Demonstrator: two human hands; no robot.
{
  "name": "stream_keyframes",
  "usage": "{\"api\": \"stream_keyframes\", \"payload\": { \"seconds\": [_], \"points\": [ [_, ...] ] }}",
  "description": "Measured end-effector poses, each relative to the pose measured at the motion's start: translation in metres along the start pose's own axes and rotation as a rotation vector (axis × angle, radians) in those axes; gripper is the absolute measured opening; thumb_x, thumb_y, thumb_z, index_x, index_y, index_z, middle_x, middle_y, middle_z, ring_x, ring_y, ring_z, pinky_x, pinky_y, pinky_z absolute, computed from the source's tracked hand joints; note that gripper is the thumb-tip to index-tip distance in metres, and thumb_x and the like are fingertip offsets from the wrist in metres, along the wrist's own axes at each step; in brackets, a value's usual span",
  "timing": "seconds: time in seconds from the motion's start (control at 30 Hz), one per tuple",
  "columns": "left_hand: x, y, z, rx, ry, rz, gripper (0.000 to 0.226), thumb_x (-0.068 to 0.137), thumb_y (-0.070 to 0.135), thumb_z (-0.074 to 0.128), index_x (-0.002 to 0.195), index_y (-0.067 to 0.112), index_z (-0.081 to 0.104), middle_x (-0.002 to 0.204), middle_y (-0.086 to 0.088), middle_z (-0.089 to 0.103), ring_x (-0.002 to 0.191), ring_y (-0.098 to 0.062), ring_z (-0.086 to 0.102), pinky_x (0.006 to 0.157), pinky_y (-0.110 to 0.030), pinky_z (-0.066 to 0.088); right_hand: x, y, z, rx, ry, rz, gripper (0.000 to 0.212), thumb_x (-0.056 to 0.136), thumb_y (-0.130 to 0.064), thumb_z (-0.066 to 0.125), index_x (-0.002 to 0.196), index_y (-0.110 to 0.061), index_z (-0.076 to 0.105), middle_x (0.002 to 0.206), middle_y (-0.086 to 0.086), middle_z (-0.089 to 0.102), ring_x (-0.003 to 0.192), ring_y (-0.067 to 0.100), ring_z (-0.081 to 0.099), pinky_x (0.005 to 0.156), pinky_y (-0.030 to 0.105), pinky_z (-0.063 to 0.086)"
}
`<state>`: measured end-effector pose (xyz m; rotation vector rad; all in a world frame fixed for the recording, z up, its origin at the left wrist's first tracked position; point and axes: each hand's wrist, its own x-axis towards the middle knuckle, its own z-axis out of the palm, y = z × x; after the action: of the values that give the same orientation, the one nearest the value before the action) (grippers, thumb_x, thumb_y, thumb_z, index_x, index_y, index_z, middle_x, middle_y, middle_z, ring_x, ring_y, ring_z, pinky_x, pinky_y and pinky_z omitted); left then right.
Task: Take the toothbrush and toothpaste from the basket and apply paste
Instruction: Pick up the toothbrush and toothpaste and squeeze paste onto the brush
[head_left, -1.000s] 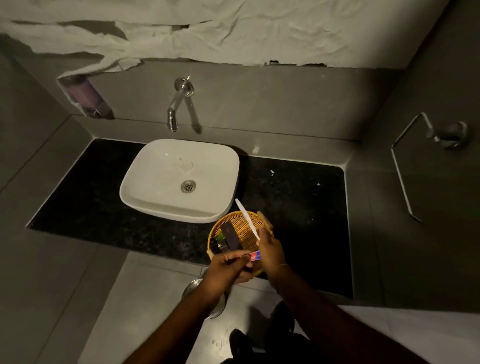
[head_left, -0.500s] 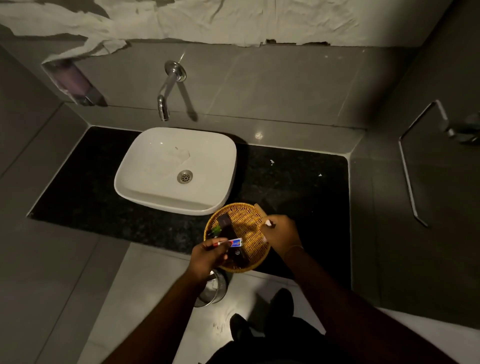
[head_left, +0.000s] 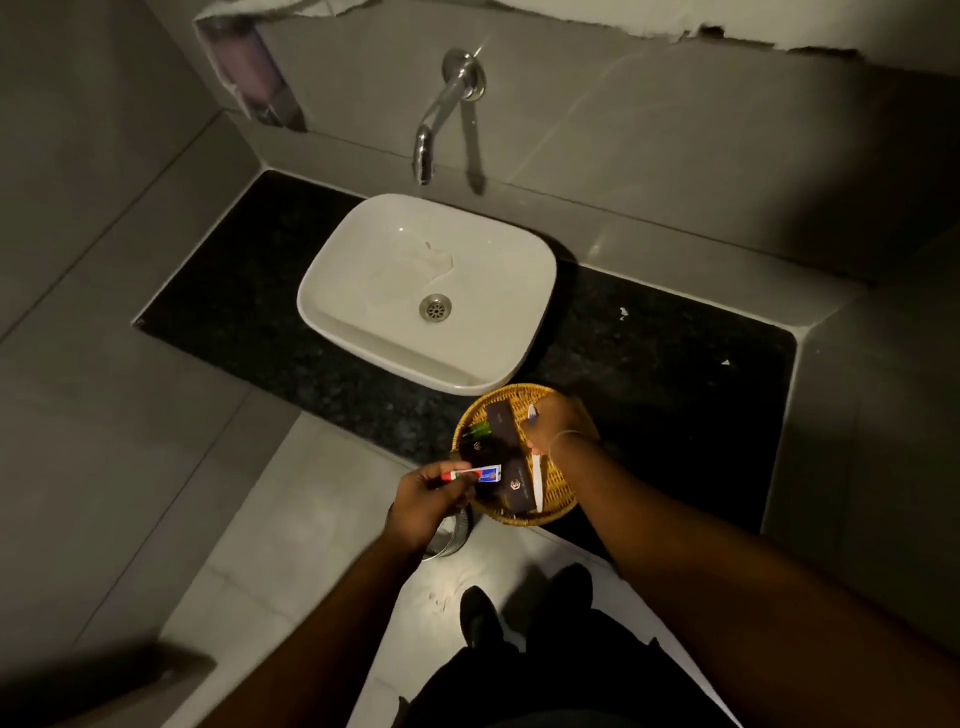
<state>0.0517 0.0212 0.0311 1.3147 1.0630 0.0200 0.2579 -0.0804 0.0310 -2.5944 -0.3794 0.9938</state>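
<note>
A round wicker basket (head_left: 558, 493) sits on the front edge of the black counter, just right of the sink. My left hand (head_left: 428, 501) pinches a small red, white and blue toothpaste tube (head_left: 475, 474) at the basket's left rim. My right hand (head_left: 561, 423) is over the basket's far right side, closed around a white toothbrush (head_left: 537, 480). The brush handle runs down from the fist across the basket; a white tip shows above the fingers. Dark sachets and a small green item (head_left: 480, 429) lie inside the basket.
A white basin (head_left: 363, 291) with a wall tap (head_left: 441, 109) stands on the black granite counter (head_left: 675, 374). A metal bin (head_left: 449, 535) is on the floor below my left hand. Grey tiled walls close in on both sides. My feet show at the bottom.
My hands moved apart: the left drew the toothpaste tube to the basket's left edge. The right turned the toothbrush from pointing up toward the sink to lying down across the basket.
</note>
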Motion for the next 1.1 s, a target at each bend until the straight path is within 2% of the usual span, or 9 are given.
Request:
{"api": "stream_keyframes", "payload": {
  "seconds": [0.1,0.23,0.43,0.57,0.7,0.83,0.93,1.0,1.1],
  "points": [
    [0.0,-0.008,-0.01,0.021,0.048,0.0,0.013,0.095,0.01,0.077,0.107,0.013,0.084,0.102,-0.02,0.083,0.102,-0.048,0.076,0.094,-0.052,0.063,0.012,-0.007,0.01,-0.179,0.029,-0.03,0.042,0.102,-0.035,0.059,0.132,-0.008,0.072,0.132,0.014,0.072,0.128,0.035,0.066,0.113,0.044,0.05],
    [-0.003,-0.015,-0.012,0.048,0.102,-0.012,0.016,0.098,0.008,0.071,0.109,0.011,0.083,0.102,-0.025,0.081,0.085,-0.035,0.071,0.092,-0.053,0.061,0.022,-0.004,0.024,-0.211,0.032,-0.04,0.034,0.102,-0.034,0.062,0.125,-0.012,0.073,0.119,0.009,0.075,0.118,0.032,0.071,0.106,0.047,0.055],
    [-0.003,-0.014,0.0,0.016,0.049,-0.041,0.019,0.099,0.006,0.072,0.116,0.001,0.078,0.093,-0.025,0.079,0.065,-0.015,0.066,0.057,-0.02,0.057,0.024,0.0,0.031,-0.234,0.046,-0.133,0.031,0.104,-0.028,0.06,0.128,-0.013,0.071,0.124,0.01,0.074,0.117,0.031,0.071,0.103,0.047,0.058],
    [0.003,-0.009,0.008,0.036,0.051,-0.031,0.021,0.1,0.013,0.073,0.117,0.005,0.078,0.103,-0.026,0.079,0.071,-0.016,0.068,0.058,-0.017,0.057,0.023,0.007,0.031,-0.206,0.115,-0.098,0.034,0.104,-0.032,0.061,0.128,-0.011,0.072,0.124,0.012,0.074,0.117,0.032,0.071,0.099,0.044,0.057],
    [0.007,-0.002,0.015,0.013,0.034,-0.023,0.022,0.099,0.012,0.073,0.118,0.001,0.076,0.092,-0.023,0.074,0.068,-0.017,0.063,0.054,-0.016,0.055,0.027,0.016,0.03,-0.195,0.099,-0.129,0.034,0.103,-0.034,0.061,0.125,-0.014,0.076,0.121,0.009,0.076,0.115,0.029,0.072,0.102,0.042,0.057],
    [0.011,0.0,0.02,0.043,0.026,-0.014,0.024,0.099,0.009,0.072,0.12,-0.003,0.075,0.091,-0.011,0.076,0.06,0.0,0.069,0.054,-0.013,0.055,0.028,0.019,0.029,-0.175,0.091,-0.148,0.033,0.104,-0.037,0.058,0.12,-0.016,0.078,0.118,0.008,0.077,0.112,0.028,0.072,0.101,0.043,0.058],
    [0.014,0.003,0.025,0.087,0.004,0.016,0.025,0.099,0.006,0.071,0.121,-0.006,0.074,0.097,-0.01,0.075,0.065,0.005,0.072,0.058,-0.01,0.054,0.024,0.021,0.032,-0.128,0.12,-0.123,0.037,0.104,-0.037,0.06,0.13,-0.016,0.074,0.129,0.009,0.072,0.124,0.029,0.067,0.107,0.044,0.055],
    [0.016,0.006,0.029,0.1,-0.015,0.038,0.025,0.098,0.002,0.071,0.121,-0.008,0.073,0.1,-0.013,0.075,0.068,0.002,0.072,0.06,-0.011,0.055,0.021,0.022,0.034,-0.031,0.195,-0.061,0.037,0.103,-0.04,0.06,0.128,-0.018,0.075,0.132,0.009,0.07,0.129,0.029,0.064,0.107,0.043,0.055],
    [0.021,0.013,0.035,0.129,-0.078,0.043,0.024,0.097,-0.001,0.071,0.12,-0.007,0.074,0.095,-0.009,0.076,0.068,0.001,0.073,0.061,-0.012,0.056,0.01,0.026,0.035,0.314,0.248,-0.013,0.031,0.099,-0.039,0.067,0.107,-0.014,0.083,0.112,0.006,0.078,0.106,0.017,0.069,0.093,0.024,0.05]
  ]
}}
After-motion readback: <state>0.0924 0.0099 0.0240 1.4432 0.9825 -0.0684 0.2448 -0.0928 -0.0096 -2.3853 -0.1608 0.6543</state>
